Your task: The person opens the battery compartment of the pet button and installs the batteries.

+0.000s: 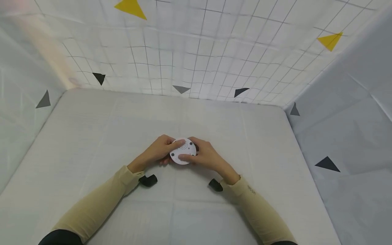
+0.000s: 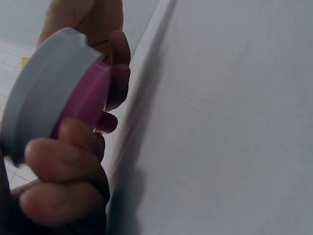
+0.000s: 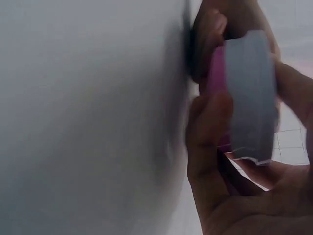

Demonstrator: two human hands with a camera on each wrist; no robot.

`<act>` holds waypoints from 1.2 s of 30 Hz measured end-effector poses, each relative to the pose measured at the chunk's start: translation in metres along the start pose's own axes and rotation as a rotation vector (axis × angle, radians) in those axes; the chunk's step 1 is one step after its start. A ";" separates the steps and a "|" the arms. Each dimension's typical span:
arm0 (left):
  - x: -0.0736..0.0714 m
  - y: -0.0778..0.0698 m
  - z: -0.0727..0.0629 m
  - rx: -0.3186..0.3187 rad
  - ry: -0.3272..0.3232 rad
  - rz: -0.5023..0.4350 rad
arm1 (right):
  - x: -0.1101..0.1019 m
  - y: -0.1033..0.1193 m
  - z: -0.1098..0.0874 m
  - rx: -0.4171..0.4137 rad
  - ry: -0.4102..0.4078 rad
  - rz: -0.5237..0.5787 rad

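Note:
Both hands hold a round white device (image 1: 185,150) out in front, its flat face with a cluster of small holes and dark round feet turned up toward the head camera. My left hand (image 1: 160,149) grips its left edge, thumb lying across the face. From the other side my right hand (image 1: 208,156) grips it, thumb pressed on the lower part of the face. In the left wrist view a pink part (image 2: 88,93) shows beneath the white casing (image 2: 49,88). The right wrist view shows the pink side (image 3: 216,73) too, with curled fingers (image 3: 208,127) against it.
Under the hands spreads a white-covered table (image 1: 147,115). A gridded white sheet (image 1: 208,51) with yellow, grey and black triangles hangs behind it, and grey side sheets (image 1: 346,119) flank it. Black wrist pieces (image 1: 148,181) stick out by both cuffs.

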State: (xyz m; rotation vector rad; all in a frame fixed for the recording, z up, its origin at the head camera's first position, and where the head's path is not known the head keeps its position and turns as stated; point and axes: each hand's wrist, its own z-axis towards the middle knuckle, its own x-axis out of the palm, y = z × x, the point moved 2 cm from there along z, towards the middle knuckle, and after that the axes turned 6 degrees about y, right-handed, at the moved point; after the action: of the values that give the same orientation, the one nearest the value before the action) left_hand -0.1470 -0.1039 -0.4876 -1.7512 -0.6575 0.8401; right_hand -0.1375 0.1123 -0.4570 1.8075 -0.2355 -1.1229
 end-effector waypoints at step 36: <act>-0.024 -0.006 0.000 0.100 -0.082 0.007 | -0.008 -0.007 0.003 0.025 -0.088 0.173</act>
State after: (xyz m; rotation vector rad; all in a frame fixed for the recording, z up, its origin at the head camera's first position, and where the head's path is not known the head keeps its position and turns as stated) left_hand -0.1616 -0.1205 -0.4770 -1.6374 -0.6523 0.9377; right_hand -0.1461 0.1191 -0.4585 1.7257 -0.4508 -1.0818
